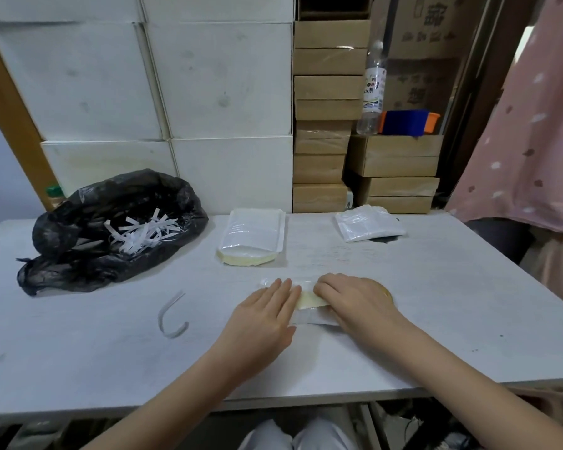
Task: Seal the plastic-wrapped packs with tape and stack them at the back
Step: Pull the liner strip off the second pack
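Both hands lie flat on one plastic-wrapped pack (309, 315) near the middle of the white table (436, 303): the left hand (267, 315) has its fingers straight and close together, pressing down on the pack's left part, and the right hand (355, 298) lies palm down over the right part, fingers only slightly bent, with a strip of yellowish tape (309, 300) showing between the two hands. Whether the right fingertips pinch the tape end I cannot tell. Just beyond the hands, towards the far edge, stands a stack of sealed packs (252, 237), yellowish at its near end; I cannot count its layers. To the far right lies one more loose pack (368, 224), partly over a dark patch. Left of the hands a single curled strip of backing paper (171, 315) rests on the table, and further left a black plastic bag (111, 228) gapes open, full of white strips too tangled to count. Behind the table, white boxes fill the left of the wall and brown cartons (325, 125) are piled at the right, two piles of them, with one clear bottle (372, 89) on the lower pile; its label carries writing too small to read, and the print on the cardboard behind is blurred. Open table lies between the bag and the hands, and along the near edge.
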The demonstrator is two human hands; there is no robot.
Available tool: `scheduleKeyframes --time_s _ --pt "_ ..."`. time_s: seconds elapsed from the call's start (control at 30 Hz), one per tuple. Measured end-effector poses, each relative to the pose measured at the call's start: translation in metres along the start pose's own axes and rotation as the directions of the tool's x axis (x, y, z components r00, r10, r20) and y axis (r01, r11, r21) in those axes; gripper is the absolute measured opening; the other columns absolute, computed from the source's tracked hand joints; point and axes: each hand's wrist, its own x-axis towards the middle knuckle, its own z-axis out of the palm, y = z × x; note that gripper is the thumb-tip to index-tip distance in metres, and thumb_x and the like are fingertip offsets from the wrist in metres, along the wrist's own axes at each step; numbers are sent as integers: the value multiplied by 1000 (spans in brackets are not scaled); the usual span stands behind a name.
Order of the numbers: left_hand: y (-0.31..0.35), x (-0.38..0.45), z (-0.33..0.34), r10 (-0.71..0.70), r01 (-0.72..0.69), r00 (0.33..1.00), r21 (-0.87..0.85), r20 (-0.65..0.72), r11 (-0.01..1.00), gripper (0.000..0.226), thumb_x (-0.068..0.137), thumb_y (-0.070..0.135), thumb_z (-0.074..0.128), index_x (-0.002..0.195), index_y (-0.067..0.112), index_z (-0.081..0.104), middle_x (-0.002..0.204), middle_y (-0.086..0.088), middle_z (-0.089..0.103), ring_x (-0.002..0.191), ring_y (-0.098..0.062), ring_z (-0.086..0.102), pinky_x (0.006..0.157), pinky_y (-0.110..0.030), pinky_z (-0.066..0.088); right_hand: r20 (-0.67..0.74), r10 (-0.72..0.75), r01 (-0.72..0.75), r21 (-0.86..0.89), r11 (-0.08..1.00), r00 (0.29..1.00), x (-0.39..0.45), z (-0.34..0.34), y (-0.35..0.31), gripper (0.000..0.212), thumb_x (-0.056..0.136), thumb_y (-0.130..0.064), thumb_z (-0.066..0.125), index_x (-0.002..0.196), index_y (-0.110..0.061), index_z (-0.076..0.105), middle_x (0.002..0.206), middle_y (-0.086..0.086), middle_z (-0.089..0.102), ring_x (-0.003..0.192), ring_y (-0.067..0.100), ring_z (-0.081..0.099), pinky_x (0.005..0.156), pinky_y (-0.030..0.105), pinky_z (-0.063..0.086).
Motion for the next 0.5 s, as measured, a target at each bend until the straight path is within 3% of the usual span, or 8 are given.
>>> scheduleKeyframes --time_s 0.03,0.1,0.17,0.2,0.27,0.33,0.4,0.5 --pt "2 -3 1 -23 23 999 -11 37 1000 54 79 31 44 118 0 63 120 -18 64 109 -30 64 87 -39 55 31 3 -5 53 999 1000 -7 3 1 19 64 -4 64 82 -10 64 80 3 64 61 22 62 42 26 42" --pt "6 -9 2 -47 53 994 -55 97 997 63 80 37 41 129 0 52 130 -19 57 120 -31 57 93 -42 51 83 20 -31 138 990 996 -22 7 3 36 78 -12 49 112 -9 62 115 8 65 94 22 67 68 33 58" --pt "8 -13 3 -70 80 991 -91 116 993 69 81 44 39 135 2 38 137 -18 51 126 -30 51 99 -41 46 191 53 -101 253 962 980 -36 8 4 55 88 -16 43 142 -16 37 153 2 31 131 10 43 97 24 46" --pt "10 -14 4 -81 93 989 -97 122 991 71 82 47 38 137 2 34 140 -18 48 129 -29 47 101 -40 42 260 48 -130 307 943 964 -42 10 4 63 90 -18 43 149 -21 20 159 -6 9 138 2 25 102 17 36" --pt "12 -16 6 -73 94 989 -163 131 982 77 86 49 37 144 0 22 150 -19 30 138 -31 30 109 -39 28 323 31 -155 366 918 946 -48 12 0 71 92 -20 42 150 -29 1 156 -17 -14 141 -6 -1 106 10 23" --pt "13 -16 5 -91 126 986 -274 136 953 83 89 57 28 147 9 -5 155 -9 -7 144 -22 -7 116 -28 -1 333 39 -190 436 880 942 -50 13 -5 73 92 -24 44 147 -37 -2 153 -23 -16 141 -8 -8 115 14 13" --pt "13 -16 2 -96 158 977 -351 188 923 85 79 70 11 138 19 -22 148 3 -28 140 -12 -25 110 -15 -15 374 100 -313 571 759 922 -47 10 -10 70 93 -29 48 140 -50 1 152 -29 -9 141 -11 -4 119 22 8" --pt "11 -15 1 -93 158 972 -306 216 939 86 72 72 -4 137 20 -25 146 5 -30 137 -11 -27 110 -16 -14 407 318 -505 788 351 856 -35 -8 -16 54 97 -32 45 138 -52 18 154 -22 16 141 -4 16 118 27 15"
